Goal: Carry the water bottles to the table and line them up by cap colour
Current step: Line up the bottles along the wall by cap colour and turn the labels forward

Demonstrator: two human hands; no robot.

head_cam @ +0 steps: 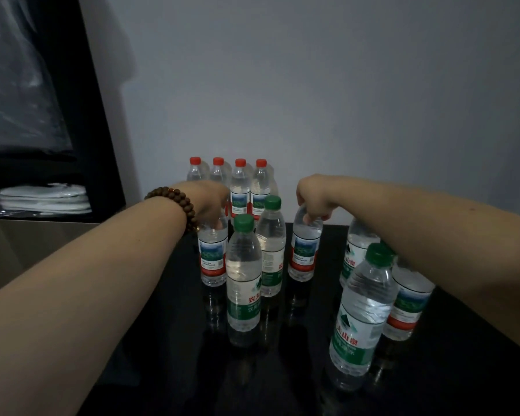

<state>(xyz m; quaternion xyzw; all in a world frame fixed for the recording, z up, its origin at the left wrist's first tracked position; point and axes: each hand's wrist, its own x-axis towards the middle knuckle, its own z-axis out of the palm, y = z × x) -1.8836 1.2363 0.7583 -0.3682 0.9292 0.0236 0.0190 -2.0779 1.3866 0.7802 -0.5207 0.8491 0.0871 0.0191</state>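
Several red-capped bottles (240, 187) stand in a row at the back of the glossy black table (162, 340). My left hand (209, 202) grips the top of a red-labelled bottle (213, 256), hiding its cap. My right hand (314, 199) grips the top of another red-labelled bottle (304, 250), its cap hidden too. Between them stand two green-capped bottles (243, 280) (271, 250). A third green-capped bottle (364, 319) stands near the front right. Under my right forearm sit a green-labelled bottle (354, 253) and a red-labelled bottle (407, 304), caps hidden.
A grey wall rises right behind the table. To the left stands a dark cabinet (102, 145) with folded white cloth (45, 199) on a shelf, and a beige surface (27, 250) below it. A bead bracelet (174, 202) circles my left wrist.
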